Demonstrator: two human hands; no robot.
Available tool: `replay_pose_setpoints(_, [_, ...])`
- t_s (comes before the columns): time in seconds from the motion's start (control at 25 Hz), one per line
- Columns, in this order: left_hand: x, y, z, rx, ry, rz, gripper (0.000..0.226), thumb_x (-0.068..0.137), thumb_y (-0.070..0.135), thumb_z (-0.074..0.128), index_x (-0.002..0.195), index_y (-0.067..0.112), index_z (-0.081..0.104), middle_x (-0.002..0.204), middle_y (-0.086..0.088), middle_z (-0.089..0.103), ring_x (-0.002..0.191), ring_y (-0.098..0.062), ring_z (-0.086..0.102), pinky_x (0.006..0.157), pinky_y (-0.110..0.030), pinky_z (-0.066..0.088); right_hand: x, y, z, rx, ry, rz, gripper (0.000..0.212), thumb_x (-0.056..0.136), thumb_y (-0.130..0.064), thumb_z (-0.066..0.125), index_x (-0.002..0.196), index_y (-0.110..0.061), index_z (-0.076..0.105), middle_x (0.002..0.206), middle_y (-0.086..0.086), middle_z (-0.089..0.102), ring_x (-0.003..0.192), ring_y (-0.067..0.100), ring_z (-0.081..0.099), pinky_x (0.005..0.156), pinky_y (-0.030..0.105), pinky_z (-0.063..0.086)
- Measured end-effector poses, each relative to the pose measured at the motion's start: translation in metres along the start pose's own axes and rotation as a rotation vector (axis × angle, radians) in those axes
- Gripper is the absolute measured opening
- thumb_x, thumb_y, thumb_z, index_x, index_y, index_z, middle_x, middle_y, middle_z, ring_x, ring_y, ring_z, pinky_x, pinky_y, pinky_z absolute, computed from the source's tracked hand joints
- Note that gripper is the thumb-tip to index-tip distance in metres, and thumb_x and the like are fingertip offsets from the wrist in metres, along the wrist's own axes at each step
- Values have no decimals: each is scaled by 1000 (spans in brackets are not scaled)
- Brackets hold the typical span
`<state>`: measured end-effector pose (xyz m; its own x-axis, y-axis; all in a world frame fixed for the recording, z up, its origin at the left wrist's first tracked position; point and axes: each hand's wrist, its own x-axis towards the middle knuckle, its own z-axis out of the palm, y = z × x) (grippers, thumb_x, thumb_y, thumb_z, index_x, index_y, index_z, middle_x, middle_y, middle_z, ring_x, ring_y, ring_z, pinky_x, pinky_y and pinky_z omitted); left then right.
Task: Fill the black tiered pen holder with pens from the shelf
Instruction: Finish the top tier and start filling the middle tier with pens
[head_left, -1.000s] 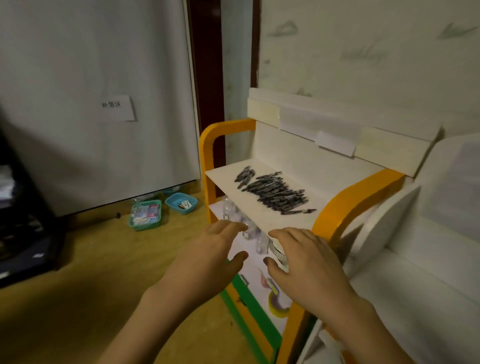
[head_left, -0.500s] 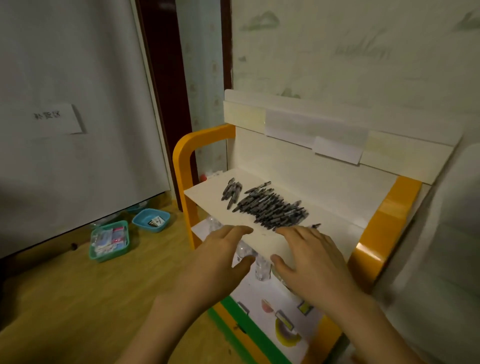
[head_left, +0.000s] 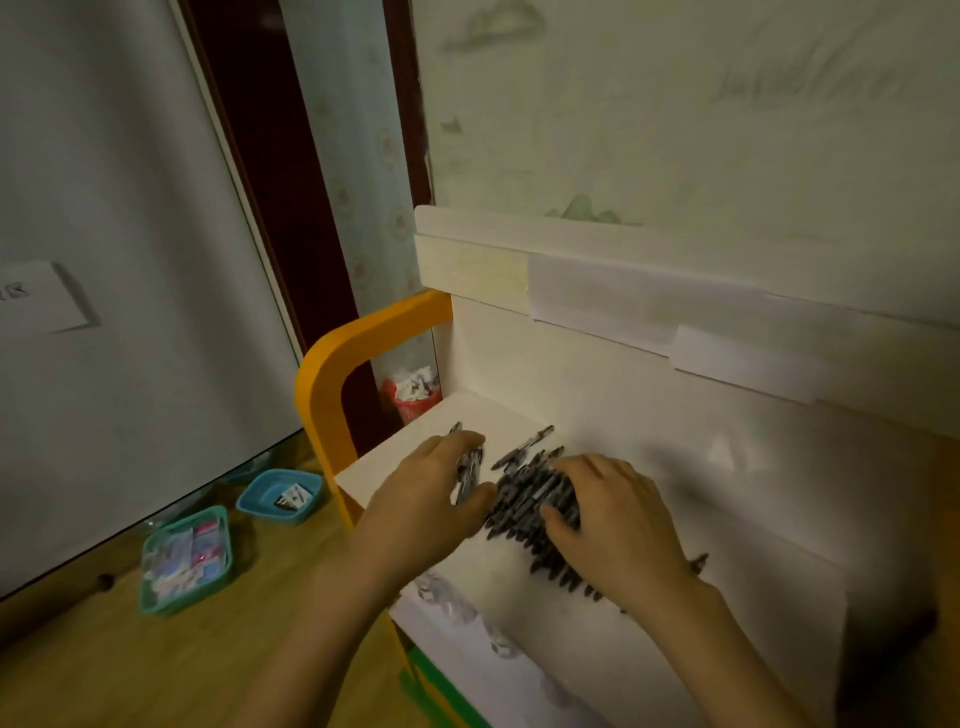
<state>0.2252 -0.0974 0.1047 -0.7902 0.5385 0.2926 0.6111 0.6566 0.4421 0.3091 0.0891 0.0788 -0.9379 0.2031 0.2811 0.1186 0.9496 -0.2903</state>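
Note:
A pile of dark pens (head_left: 522, 493) lies on the white top shelf (head_left: 498, 582) of a small rack. My left hand (head_left: 421, 499) curls its fingers and thumb round a small bunch of pens at the pile's left edge. Over the main heap lies my right hand (head_left: 623, 525), fingers curved over the pens and thumb pressed in at the near side. The black tiered pen holder is not in view.
The rack has an orange side frame (head_left: 322, 374) and a white back panel. Clear bottles (head_left: 447, 597) stand on the shelf below. On the wooden floor to the left sit a green basket (head_left: 184, 558) and a blue tray (head_left: 278, 493). A red bag (head_left: 410, 400) sits behind the rack.
Both hands have moved forward from the shelf's front edge onto the pen pile, and their fingers have closed on pens. The camera has come closer to the shelf.

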Motion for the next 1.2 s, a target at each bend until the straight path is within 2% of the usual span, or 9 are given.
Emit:
replay_pose_setpoints(0.16, [48, -59, 35, -48, -70, -139, 51, 90, 42, 62, 137, 30, 44, 126, 2, 56, 102, -10, 54, 76, -17, 38, 40, 7, 33, -15, -53, 54, 46, 93, -48, 46, 135, -28, 47, 128, -7, 55, 117, 17, 48, 100, 34, 40])
replay_pose_setpoints(0.4, [109, -131, 94, -58, -176, -313, 56, 88, 41, 64, 137, 21, 44, 127, -7, 53, 109, -24, 55, 79, -27, 42, 84, 8, 68, -94, -83, 120, 45, 92, -48, 47, 134, -30, 48, 129, -7, 55, 120, 16, 47, 103, 34, 36])
replay_pose_setpoints(0.56, [136, -154, 128, 49, -244, -375, 84, 77, 64, 65, 136, 11, 38, 129, -13, 46, 115, -30, 48, 89, -40, 48, 105, 6, 84, -109, -121, 201, 48, 92, -48, 46, 137, -30, 46, 137, -6, 50, 127, 17, 43, 108, 36, 30])
replay_pose_setpoints(0.72, [145, -161, 148, 247, -356, -423, 124, 60, 82, 63, 148, 6, 18, 138, -15, 34, 126, -32, 37, 98, -40, 43, 119, 5, 94, -124, -142, 239, 48, 93, -49, 46, 137, -32, 46, 138, -7, 49, 128, 16, 42, 110, 35, 28])
replay_pose_setpoints(0.8, [149, -168, 152, 262, -396, -418, 122, 57, 78, 68, 145, 8, 20, 134, -12, 33, 121, -28, 38, 94, -37, 46, 125, 5, 96, -119, -138, 248, 47, 92, -49, 47, 136, -32, 47, 136, -8, 50, 127, 16, 43, 109, 35, 29])
replay_pose_setpoints(0.96, [154, -177, 152, 186, -481, -388, 94, 59, 61, 77, 129, 11, 39, 114, -5, 36, 97, -17, 40, 79, -29, 51, 134, 0, 104, -104, -152, 253, 49, 93, -49, 46, 139, -31, 45, 141, -7, 47, 130, 15, 40, 111, 34, 28])
replay_pose_setpoints(1.04, [158, -178, 151, 163, -500, -391, 97, 60, 58, 79, 132, 10, 37, 113, -5, 38, 96, -17, 43, 80, -28, 51, 138, -2, 108, -101, -154, 246, 48, 94, -50, 44, 138, -32, 45, 140, -8, 47, 130, 14, 40, 110, 33, 28])
replay_pose_setpoints(1.12, [163, -177, 151, 162, -513, -399, 106, 60, 56, 81, 139, 8, 29, 120, -9, 42, 101, -19, 46, 82, -28, 49, 139, -3, 111, -106, -154, 244, 48, 94, -51, 44, 138, -31, 46, 140, -8, 47, 130, 14, 40, 110, 32, 28])
replay_pose_setpoints(1.2, [167, -174, 152, 156, -519, -409, 102, 63, 50, 82, 139, 8, 27, 120, -10, 44, 99, -19, 48, 81, -27, 49, 140, -2, 113, -110, -161, 250, 48, 94, -51, 43, 139, -31, 45, 142, -7, 46, 131, 14, 39, 111, 33, 27])
